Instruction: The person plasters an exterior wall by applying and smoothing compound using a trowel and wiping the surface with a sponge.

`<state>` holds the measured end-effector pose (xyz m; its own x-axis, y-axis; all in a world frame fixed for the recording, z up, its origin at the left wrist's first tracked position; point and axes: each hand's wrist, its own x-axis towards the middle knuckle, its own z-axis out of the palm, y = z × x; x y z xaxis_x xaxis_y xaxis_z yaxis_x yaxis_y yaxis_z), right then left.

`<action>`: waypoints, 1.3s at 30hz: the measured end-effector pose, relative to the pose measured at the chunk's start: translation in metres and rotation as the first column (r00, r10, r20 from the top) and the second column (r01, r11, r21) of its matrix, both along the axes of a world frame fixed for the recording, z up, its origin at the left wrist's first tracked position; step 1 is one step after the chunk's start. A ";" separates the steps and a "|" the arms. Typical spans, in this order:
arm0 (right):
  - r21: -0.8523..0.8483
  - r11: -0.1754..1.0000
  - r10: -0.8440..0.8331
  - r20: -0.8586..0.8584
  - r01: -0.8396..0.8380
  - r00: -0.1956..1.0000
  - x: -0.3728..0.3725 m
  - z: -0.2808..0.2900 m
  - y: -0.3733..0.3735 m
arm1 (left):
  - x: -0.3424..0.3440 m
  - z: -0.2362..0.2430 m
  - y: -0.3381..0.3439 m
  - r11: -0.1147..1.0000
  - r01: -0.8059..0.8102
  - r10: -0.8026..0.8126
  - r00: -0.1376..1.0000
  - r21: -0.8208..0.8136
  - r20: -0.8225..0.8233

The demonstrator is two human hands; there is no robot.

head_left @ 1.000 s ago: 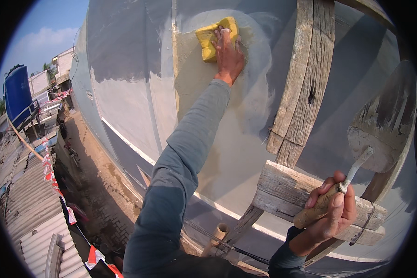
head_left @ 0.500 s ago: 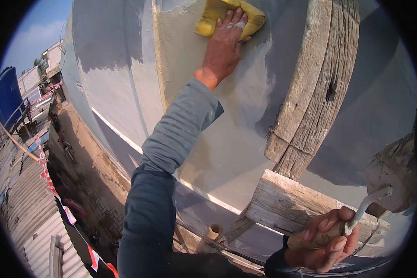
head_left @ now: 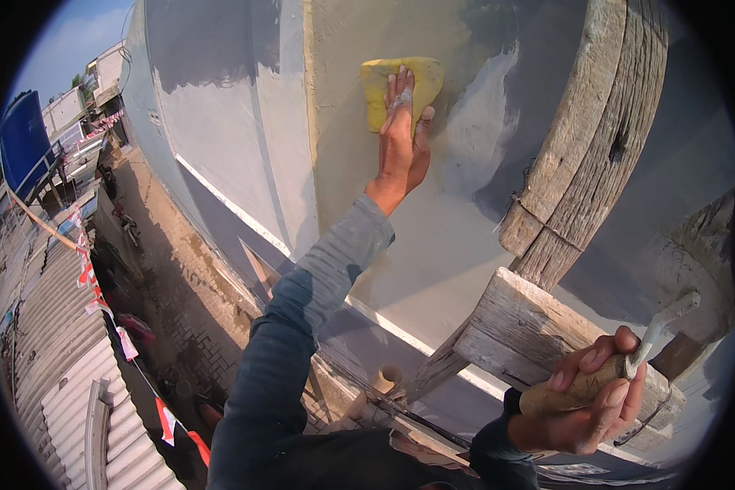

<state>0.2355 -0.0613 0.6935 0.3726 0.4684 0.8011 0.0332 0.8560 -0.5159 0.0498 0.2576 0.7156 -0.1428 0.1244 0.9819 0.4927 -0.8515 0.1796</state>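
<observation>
Grey exterior wall [head_left: 433,245] fills frame centre | Left hand [head_left: 400,155]: fingers together, holding yellow sponge [head_left: 426,82] against wall, upper centre | Right hand [head_left: 598,402], lower right: fingers clamped on trowel handle [head_left: 565,395] | Change: sponge lower on wall, beside pale patch [head_left: 483,114]; wiping pass apparently progressing downward

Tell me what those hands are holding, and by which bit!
The left hand holds a yellow sponge against the wall, fingers across its outer face. The right hand grips a trowel by its tan handle.
</observation>
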 end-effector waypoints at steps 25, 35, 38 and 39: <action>0.036 0.996 0.084 -0.041 -0.083 0.996 0.006 -0.003 -0.001 | 0.082 0.016 -0.021 0.993 0.073 -0.052 0.977 0.096 -0.208; 0.038 0.997 0.069 -0.038 -0.068 0.997 0.006 0.005 0.009 | 0.007 -0.208 0.031 0.783 0.122 0.292 0.794 -0.610 0.534; -0.014 0.999 0.041 -0.003 -0.041 0.999 0.007 0.006 0.008 | 0.009 -0.170 0.035 0.780 0.422 0.195 0.539 -0.463 0.820; -0.008 0.999 0.048 -0.004 -0.048 0.999 0.004 0.006 0.008 | 0.021 -0.150 0.029 0.856 0.261 0.149 0.702 -0.447 0.696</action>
